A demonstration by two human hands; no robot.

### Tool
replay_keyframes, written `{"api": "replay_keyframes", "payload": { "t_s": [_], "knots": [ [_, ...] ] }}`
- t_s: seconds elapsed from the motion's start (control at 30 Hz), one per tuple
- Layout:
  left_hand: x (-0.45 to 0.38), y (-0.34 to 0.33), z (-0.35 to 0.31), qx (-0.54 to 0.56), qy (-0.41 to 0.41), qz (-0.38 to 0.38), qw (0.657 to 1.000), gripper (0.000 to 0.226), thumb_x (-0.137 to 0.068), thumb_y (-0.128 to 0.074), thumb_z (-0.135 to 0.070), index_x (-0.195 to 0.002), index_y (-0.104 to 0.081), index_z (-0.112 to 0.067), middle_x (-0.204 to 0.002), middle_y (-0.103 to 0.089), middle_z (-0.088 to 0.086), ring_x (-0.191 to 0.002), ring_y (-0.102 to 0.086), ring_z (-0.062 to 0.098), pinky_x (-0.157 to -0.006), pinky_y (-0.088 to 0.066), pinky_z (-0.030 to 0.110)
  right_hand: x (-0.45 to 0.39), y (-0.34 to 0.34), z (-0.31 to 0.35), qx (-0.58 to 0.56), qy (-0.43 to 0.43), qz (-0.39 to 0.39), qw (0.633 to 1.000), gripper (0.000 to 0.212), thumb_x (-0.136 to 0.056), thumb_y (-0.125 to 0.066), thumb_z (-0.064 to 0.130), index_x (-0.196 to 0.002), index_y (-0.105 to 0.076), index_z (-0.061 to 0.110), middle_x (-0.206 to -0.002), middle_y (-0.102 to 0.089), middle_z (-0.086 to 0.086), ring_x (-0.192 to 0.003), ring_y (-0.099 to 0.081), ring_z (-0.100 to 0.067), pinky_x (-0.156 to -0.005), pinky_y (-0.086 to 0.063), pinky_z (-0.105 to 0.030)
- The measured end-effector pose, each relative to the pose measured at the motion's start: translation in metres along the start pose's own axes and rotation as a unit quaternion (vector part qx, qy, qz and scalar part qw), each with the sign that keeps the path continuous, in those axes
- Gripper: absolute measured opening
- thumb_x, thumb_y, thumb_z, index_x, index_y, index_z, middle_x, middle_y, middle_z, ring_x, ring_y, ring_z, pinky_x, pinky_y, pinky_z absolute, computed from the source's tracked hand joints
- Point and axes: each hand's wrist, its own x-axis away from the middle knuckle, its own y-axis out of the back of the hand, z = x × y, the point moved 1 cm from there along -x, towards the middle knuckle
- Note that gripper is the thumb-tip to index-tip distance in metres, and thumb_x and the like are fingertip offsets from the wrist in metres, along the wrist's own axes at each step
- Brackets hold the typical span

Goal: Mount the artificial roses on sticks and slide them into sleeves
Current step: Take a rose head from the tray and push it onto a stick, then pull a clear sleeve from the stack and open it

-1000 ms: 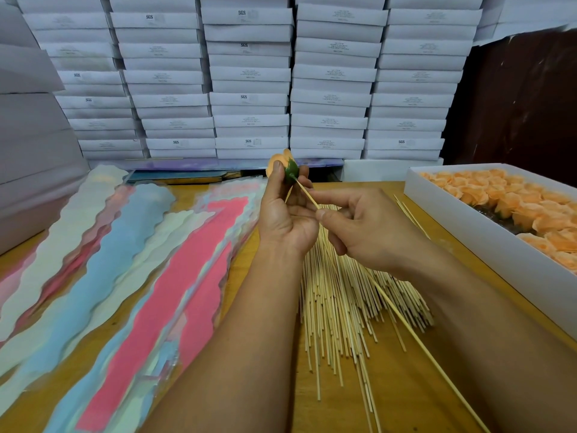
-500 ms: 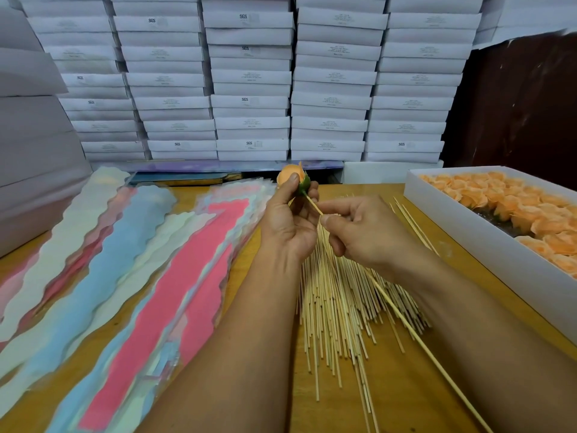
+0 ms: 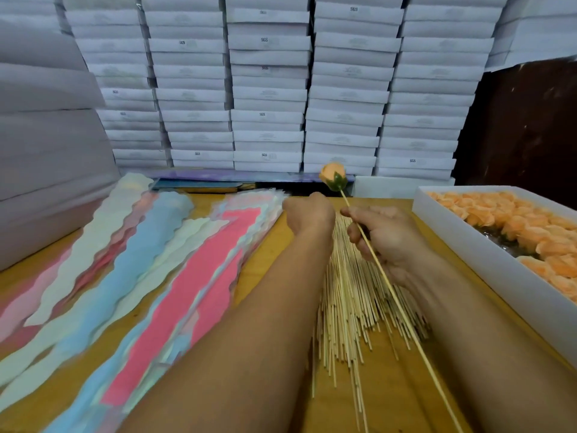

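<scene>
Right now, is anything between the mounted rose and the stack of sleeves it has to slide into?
Only the left hand, which hovers closed at the sleeves' near edge. The right hand holds the stick with the rose raised above the table; nothing else visible blocks the way.

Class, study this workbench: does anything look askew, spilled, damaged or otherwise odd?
Nothing looks damaged. The thin bamboo sticks lie fanned in a loose, uneven pile on the wooden table, ends ragged. The orange artificial rose sits on its stick, held by the right hand; the left hand is off it.
</scene>
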Motion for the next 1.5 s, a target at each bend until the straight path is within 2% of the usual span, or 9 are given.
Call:
{"api": "replay_keyframes", "payload": {
  "t_s": [0.1,0.23,0.37,0.5,0.63,0.83,1.23,1.43,1.5],
  "knots": [
    [-0.003,-0.001,-0.016,-0.225,-0.069,0.049,0.971,0.008,-0.091,-0.05,-0.011,-0.093,-0.051,-0.003,-0.096,-0.062,0.018,-0.073,-0.06,0.028,-0.059,-0.044,0.03,-0.005,0.003,-0.004,0.014,0.013,-0.043,0.999,0.014,-0.1,-0.06,0.019,-0.095,-0.068,0.008,-0.049,-0.057,0.002,-0.033,-0.036,-0.007,-0.032,-0.024,-0.017],
    [-0.023,0.026,-0.04,-0.566,-0.203,0.078,0.795,0.023,-0.092,-0.048,-0.004,-0.071,-0.041,-0.009,-0.071,-0.048,0.007,-0.06,-0.047,0.018,-0.047,-0.036,0.028,-0.009,0.005,-0.009,0.04,0.02,-0.052,0.998,0.013,-0.101,-0.058,0.02,-0.096,-0.069,0.014,-0.049,-0.058,0.004,-0.032,-0.039,-0.004,-0.031,-0.025,-0.016],
    [-0.053,0.08,-0.052,-0.69,-0.241,0.034,0.681,0.007,-0.094,-0.05,-0.006,-0.088,-0.049,-0.004,-0.079,-0.051,0.009,-0.07,-0.05,0.021,-0.06,-0.04,0.031,-0.011,0.004,-0.012,0.066,0.025,-0.041,0.997,0.014,-0.102,-0.057,0.021,-0.097,-0.069,0.016,-0.049,-0.059,0.003,-0.034,-0.038,-0.007,-0.032,-0.025,-0.016],
    [-0.073,0.127,-0.04,-0.773,-0.183,0.02,0.607,0.039,-0.101,-0.047,-0.038,-0.123,-0.059,-0.009,-0.122,-0.057,0.015,-0.122,-0.048,0.034,-0.098,-0.044,0.045,-0.01,0.001,-0.014,0.079,0.028,-0.029,0.996,0.013,-0.102,-0.056,0.021,-0.1,-0.068,0.017,-0.05,-0.06,0.003,-0.037,-0.037,-0.01,-0.032,-0.027,-0.017],
    [-0.085,0.149,-0.021,-0.771,-0.159,0.066,0.613,0.061,-0.101,-0.033,-0.058,-0.145,-0.042,-0.017,-0.166,-0.004,0.006,-0.151,0.009,0.035,-0.117,-0.006,0.063,-0.008,-0.001,-0.014,0.086,0.028,-0.02,0.996,0.013,-0.102,-0.056,0.02,-0.099,-0.067,0.015,-0.048,-0.059,0.004,-0.037,-0.037,-0.008,-0.032,-0.026,-0.018],
    [-0.1,0.157,-0.001,-0.747,-0.164,0.084,0.639,0.057,-0.104,-0.02,-0.05,-0.14,-0.047,-0.015,-0.167,0.008,0.0,-0.15,0.021,0.031,-0.116,0.003,0.067,-0.008,-0.002,-0.016,0.105,0.033,-0.006,0.994,0.012,-0.102,-0.056,0.021,-0.103,-0.068,0.017,-0.05,-0.061,0.002,-0.04,-0.038,-0.011,-0.033,-0.028,-0.019],
    [-0.092,0.155,-0.011,-0.768,-0.226,0.023,0.599,0.043,-0.099,-0.032,-0.035,-0.126,-0.064,-0.022,-0.145,-0.041,0.015,-0.139,-0.026,0.036,-0.114,-0.021,0.059,-0.004,-0.004,-0.015,0.111,0.018,0.006,0.994,0.013,-0.102,-0.057,0.021,-0.101,-0.069,0.017,-0.051,-0.061,0.002,-0.044,-0.036,-0.014,-0.034,-0.027,-0.02],
    [-0.066,0.148,-0.039,-0.703,-0.27,-0.034,0.657,0.026,-0.097,-0.042,-0.022,-0.096,-0.063,-0.005,-0.108,-0.063,0.017,-0.1,-0.057,0.036,-0.08,-0.048,0.042,-0.002,-0.004,-0.014,0.121,-0.004,0.024,0.992,0.014,-0.102,-0.055,0.018,-0.101,-0.068,0.013,-0.053,-0.062,-0.001,-0.038,-0.039,-0.009,-0.032,-0.028,-0.019],
    [-0.051,0.139,-0.045,-0.714,-0.262,-0.035,0.648,0.028,-0.098,-0.042,-0.028,-0.094,-0.061,-0.007,-0.102,-0.065,0.016,-0.089,-0.059,0.034,-0.078,-0.051,0.041,-0.002,-0.004,-0.014,0.107,-0.028,0.041,0.993,0.015,-0.102,-0.055,0.017,-0.103,-0.068,0.01,-0.054,-0.063,-0.003,-0.039,-0.041,-0.01,-0.032,-0.027,-0.019]
  ]
}}
